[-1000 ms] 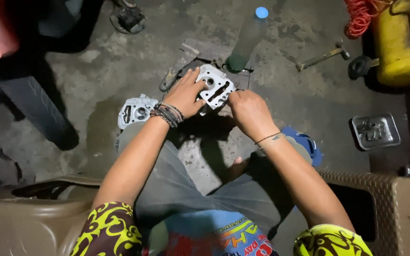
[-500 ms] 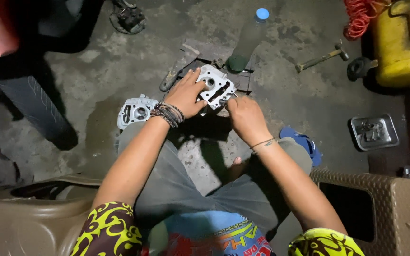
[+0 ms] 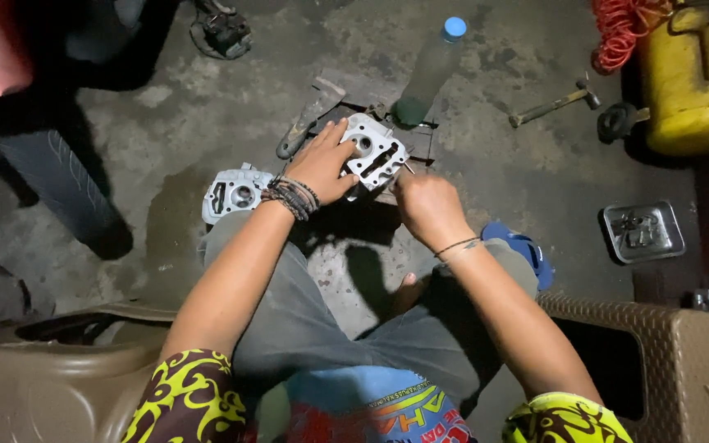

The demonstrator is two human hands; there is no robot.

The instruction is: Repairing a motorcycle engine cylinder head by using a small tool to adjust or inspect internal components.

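Grey metal engine part [image 3: 375, 153] sits on the floor plate [image 3: 420, 139] | your left hand [image 3: 322, 166] lies flat across it, holding it down | your right hand [image 3: 427, 205] has pulled back to its near corner — fingers curled, grip unclear | bottle [image 3: 428, 74] close behind, open floor right.

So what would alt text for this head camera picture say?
A seated person's left hand steadies a metal engine part on the concrete floor while the right hand works at its edge. A similar part, a bottle and a hammer lie nearby.
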